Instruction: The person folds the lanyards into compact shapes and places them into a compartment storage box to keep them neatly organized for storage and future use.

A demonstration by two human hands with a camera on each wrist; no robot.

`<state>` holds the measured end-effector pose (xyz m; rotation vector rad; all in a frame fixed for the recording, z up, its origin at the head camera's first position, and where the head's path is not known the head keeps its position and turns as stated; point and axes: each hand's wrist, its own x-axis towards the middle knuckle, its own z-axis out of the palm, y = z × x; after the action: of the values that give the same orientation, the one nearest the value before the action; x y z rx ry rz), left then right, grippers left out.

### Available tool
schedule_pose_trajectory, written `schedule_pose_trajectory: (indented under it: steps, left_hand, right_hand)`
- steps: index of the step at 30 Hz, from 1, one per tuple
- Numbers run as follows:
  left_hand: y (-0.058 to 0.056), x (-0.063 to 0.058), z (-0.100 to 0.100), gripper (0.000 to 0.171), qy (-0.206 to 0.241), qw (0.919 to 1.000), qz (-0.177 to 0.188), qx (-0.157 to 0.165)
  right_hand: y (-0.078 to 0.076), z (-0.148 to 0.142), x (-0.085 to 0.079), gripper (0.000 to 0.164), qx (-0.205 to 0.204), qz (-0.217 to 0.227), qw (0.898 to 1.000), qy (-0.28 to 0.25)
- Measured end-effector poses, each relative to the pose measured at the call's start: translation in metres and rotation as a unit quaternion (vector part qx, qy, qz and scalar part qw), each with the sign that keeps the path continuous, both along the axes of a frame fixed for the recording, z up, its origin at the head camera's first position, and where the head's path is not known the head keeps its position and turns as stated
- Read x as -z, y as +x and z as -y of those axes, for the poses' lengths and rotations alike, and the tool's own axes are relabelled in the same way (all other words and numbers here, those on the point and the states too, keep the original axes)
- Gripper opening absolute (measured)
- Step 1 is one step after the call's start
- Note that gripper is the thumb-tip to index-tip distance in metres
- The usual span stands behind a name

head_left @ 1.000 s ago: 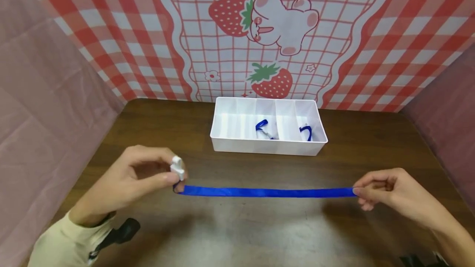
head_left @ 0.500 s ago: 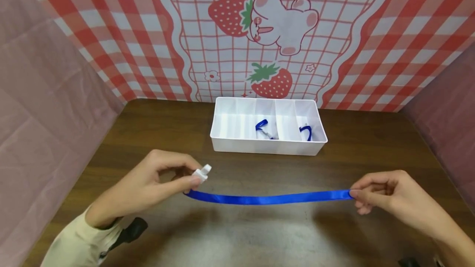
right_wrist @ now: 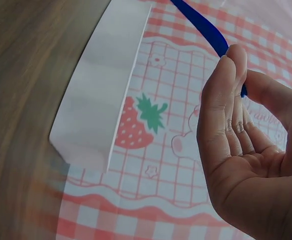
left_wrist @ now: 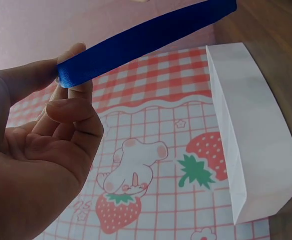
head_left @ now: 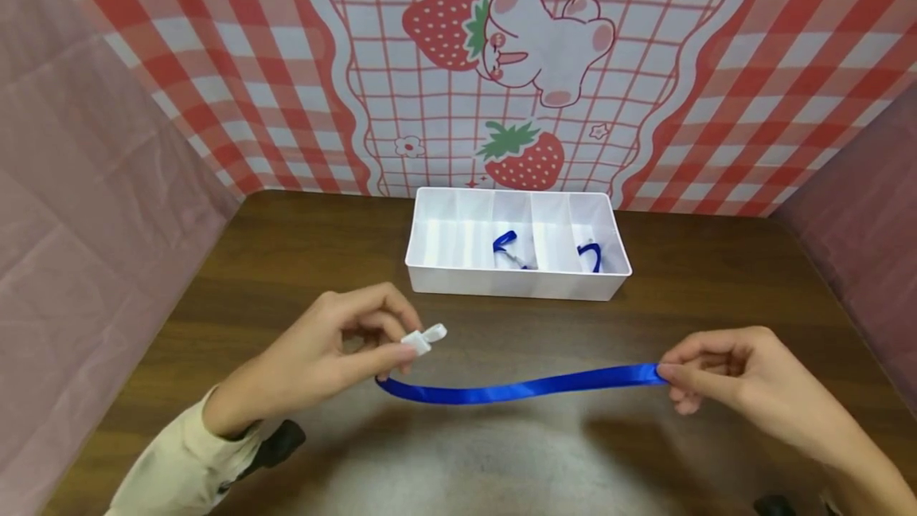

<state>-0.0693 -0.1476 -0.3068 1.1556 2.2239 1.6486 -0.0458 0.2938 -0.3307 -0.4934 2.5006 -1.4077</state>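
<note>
A shiny blue ribbon [head_left: 494, 393] hangs above the table between my two hands, sagging in a shallow curve. With thumb and fingers my left hand [head_left: 325, 353] pinches a small white plastic clip [head_left: 417, 342] at the ribbon's left end; a narrow looped tab sticks out of it to the right. My right hand [head_left: 741, 373] pinches the ribbon's other end between thumb and index finger. In the left wrist view the ribbon [left_wrist: 146, 40] runs from the fingertips toward the upper right, and the clip is hidden there. In the right wrist view the fingers cover the ribbon's end.
Behind the hands, a white divided box [head_left: 516, 283] stands on the dark wooden table [head_left: 322, 261]. Two of its compartments hold blue ribbon pieces, one in the middle [head_left: 505, 240] and one at the right [head_left: 593, 253]. A strawberry-print checked cloth [head_left: 243, 62] hangs behind the box.
My left hand has moved to the right with the clip, which has turned to point right. The right hand has shifted slightly left. The ribbon, taut before, now sags.
</note>
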Motion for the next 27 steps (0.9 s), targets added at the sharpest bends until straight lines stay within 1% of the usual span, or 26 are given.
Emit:
schedule_pose_trajectory:
  steps: [1,4,7,13,17,22,27]
  left_hand:
    - [0.0,0.0,-0.002,0.014,0.002,1.0,0.007,0.0]
    - [-0.002,0.002,-0.006,0.013,0.003,0.9999,0.01,0.0]
    - [-0.002,0.002,-0.011,0.012,0.013,0.9999,0.001,-0.001]
    - [-0.004,0.002,-0.026,0.014,0.047,0.9987,-0.017,-0.007]
    - [-0.005,0.004,-0.038,0.013,0.059,0.9979,-0.025,0.008]
    - [-0.007,0.008,-0.053,0.01,0.068,0.9962,-0.042,0.035]
    - [-0.009,0.011,-0.066,0.01,0.078,0.9947,-0.044,0.051]
  right_hand:
    - [0.0,0.002,-0.001,0.009,-0.001,0.001,1.0,-0.001]
    - [-0.002,0.01,-0.005,0.008,-0.01,0.002,1.0,-0.006]
    - [-0.004,0.017,-0.01,0.008,-0.021,0.008,1.0,-0.013]
    - [-0.009,0.033,-0.017,0.008,-0.042,0.016,0.998,-0.037]
    - [-0.013,0.046,-0.022,0.008,-0.051,0.027,0.997,-0.05]
    - [-0.015,0.062,-0.028,0.007,-0.061,0.009,0.997,-0.049]
    - [-0.017,0.074,-0.032,0.009,-0.083,-0.005,0.994,-0.078]
